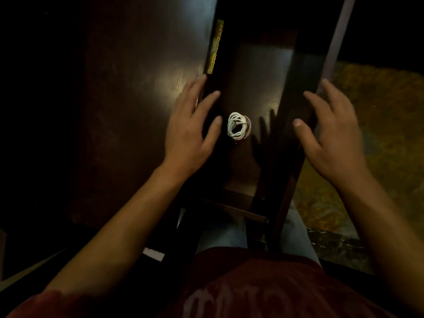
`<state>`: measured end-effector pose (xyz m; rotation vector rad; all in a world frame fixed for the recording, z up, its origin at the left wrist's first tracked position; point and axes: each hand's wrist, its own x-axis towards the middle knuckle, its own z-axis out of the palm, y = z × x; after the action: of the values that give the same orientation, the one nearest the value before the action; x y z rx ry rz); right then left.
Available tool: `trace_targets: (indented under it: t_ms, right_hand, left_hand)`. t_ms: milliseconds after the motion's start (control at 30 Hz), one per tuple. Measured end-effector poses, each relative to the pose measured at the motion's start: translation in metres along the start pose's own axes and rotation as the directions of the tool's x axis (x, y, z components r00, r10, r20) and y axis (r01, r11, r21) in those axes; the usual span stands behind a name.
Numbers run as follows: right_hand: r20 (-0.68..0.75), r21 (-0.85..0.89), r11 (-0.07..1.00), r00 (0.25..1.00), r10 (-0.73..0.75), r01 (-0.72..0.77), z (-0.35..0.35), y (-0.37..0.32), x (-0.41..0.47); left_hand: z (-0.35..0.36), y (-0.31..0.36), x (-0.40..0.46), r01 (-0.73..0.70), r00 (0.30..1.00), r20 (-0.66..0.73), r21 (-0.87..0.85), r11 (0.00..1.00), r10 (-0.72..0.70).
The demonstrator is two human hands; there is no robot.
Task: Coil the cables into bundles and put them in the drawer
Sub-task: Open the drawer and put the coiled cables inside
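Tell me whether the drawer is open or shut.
Open: the drawer is pulled out, its floor exposed with the coiled white cable lying inside.

A dim home room, shown by the dark wooden table, its drawer and patterned rug.

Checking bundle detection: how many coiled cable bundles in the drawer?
1 plainly visible: a white coiled cable on the drawer floor, between the left hand and right hand. Something red beneath it may be another.
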<state>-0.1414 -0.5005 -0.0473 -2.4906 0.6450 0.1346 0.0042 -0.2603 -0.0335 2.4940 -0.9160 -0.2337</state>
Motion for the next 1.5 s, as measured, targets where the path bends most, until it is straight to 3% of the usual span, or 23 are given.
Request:
trace_targets:
  t_ms: [200, 400, 567, 633, 733, 767, 967, 1100, 1500]
  right_hand:
    - [-0.079, -0.027, 0.961, 0.959, 0.274, -0.276, 0.026, 0.053, -0.022]
    - [0.115, 0.043, 0.928, 0.924, 0.364, -0.371, 0.065, 0.076, -0.013]
    - [0.218, 0.238, 0.877, 0.903, 0.371, -0.418, 0.079, 0.071, 0.0]
    - [0.27, 0.416, 0.75, 0.858, 0.438, -0.514, 0.077, 0.073, 0.006]
    - [0.422, 0.643, 0.396, 0.735, 0.531, -0.656, 0.069, 0.076, 0.018]
    - [0.455, 0.657, 0.339, 0.713, 0.533, -0.673, 0.067, 0.077, 0.023]
    - [0.429, 0.629, 0.391, 0.719, 0.546, -0.672, 0.075, 0.088, 0.04]
    - [0.419, 0.644, 0.385, 0.726, 0.546, -0.661, 0.078, 0.084, 0.039]
    - [0.443, 0.614, 0.471, 0.771, 0.458, -0.633, 0.1, 0.068, 0.057]
  left_hand:
    - [-0.015, -0.048, -0.01, 0.013, 0.998, 0.062, 0.293, 0.956, -0.033]
    - [-0.029, -0.089, 0.005, 0.001, 0.991, 0.118, 0.461, 0.887, -0.062]
    - [-0.033, -0.106, 0.032, 0.028, 0.987, 0.126, 0.485, 0.874, -0.101]
    - [-0.034, -0.115, 0.038, 0.041, 0.987, 0.117, 0.465, 0.884, -0.107]
    - [-0.031, -0.125, 0.041, 0.067, 0.992, 0.071, 0.406, 0.911, -0.105]
    - [-0.03, -0.127, 0.04, 0.072, 0.993, 0.059, 0.394, 0.916, -0.104]
    - [-0.028, -0.129, 0.041, 0.094, 0.993, 0.025, 0.383, 0.919, -0.112]
    - [-0.027, -0.129, 0.041, 0.19, 0.981, -0.05, 0.374, 0.908, -0.185]
    - [-0.026, -0.133, 0.043, 0.186, 0.982, -0.043, 0.377, 0.907, -0.184]
